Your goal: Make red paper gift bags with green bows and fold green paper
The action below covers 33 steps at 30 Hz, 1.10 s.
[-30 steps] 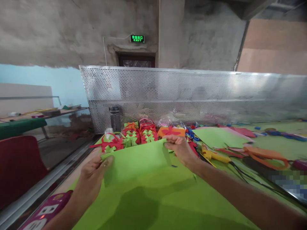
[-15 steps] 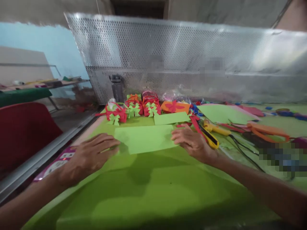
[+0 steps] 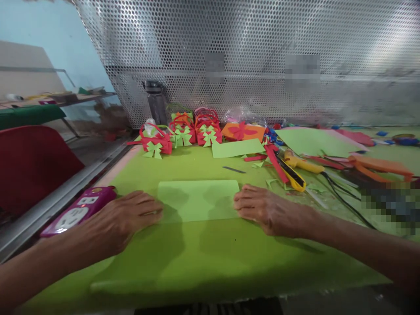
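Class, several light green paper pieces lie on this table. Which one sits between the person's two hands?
The light green rectangle nearest the camera, flat between the left hand and right hand; the smaller strip and large sheet lie farther back.

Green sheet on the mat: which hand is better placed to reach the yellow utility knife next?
Probably the right hand. It rests at the green sheet's right edge, on the yellow utility knife's side. The left hand lies across the sheet, beside the purple power strip.
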Each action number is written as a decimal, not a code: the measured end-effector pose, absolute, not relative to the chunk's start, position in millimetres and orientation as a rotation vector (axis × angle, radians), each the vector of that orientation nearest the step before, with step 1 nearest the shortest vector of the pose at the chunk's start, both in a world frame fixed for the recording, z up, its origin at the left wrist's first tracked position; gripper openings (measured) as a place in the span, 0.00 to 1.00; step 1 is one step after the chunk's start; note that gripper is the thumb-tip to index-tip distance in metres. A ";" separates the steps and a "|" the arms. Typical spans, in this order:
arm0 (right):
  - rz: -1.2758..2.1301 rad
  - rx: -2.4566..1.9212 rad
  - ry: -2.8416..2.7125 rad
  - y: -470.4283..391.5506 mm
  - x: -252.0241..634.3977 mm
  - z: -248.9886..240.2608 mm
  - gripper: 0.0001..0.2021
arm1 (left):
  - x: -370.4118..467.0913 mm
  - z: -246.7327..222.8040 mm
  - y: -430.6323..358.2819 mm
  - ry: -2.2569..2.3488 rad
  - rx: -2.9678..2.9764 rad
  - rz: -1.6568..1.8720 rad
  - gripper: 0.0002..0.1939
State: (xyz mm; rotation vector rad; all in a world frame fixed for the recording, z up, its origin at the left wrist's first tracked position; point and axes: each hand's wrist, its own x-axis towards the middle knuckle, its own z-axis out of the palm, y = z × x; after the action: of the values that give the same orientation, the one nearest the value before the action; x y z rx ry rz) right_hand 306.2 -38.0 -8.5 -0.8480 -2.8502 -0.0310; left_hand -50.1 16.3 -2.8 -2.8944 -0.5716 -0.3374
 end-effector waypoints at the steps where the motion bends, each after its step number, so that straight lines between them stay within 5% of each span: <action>1: -0.043 -0.881 -2.881 -40.3 304.1 -5.9 0.14 | -51.6 -3.0 16.1 -0.563 -2.916 -0.275 0.18; 5: -0.237 -0.922 -2.993 -43.9 289.3 -0.9 0.26 | -45.0 -2.0 14.8 -0.695 -2.854 -0.140 0.21; 15: -0.497 -0.921 -3.055 -23.5 254.0 -5.1 0.10 | 24.8 5.4 12.8 -0.649 -2.691 0.378 0.12; 24: -0.521 -0.872 -3.004 -26.8 251.4 -12.6 0.03 | 47.2 -20.6 28.1 -0.215 -2.892 -0.277 0.07; 33: -0.543 -0.967 -2.831 -30.5 262.2 -27.7 0.20 | 36.3 -64.6 38.9 -0.369 -2.836 -0.527 0.16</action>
State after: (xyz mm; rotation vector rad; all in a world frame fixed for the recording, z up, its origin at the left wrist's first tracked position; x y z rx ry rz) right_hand 262.2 -30.5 -27.7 -0.9666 -2.8313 -0.5427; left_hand 36.3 38.9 -64.6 -2.8363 -0.3694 -0.5269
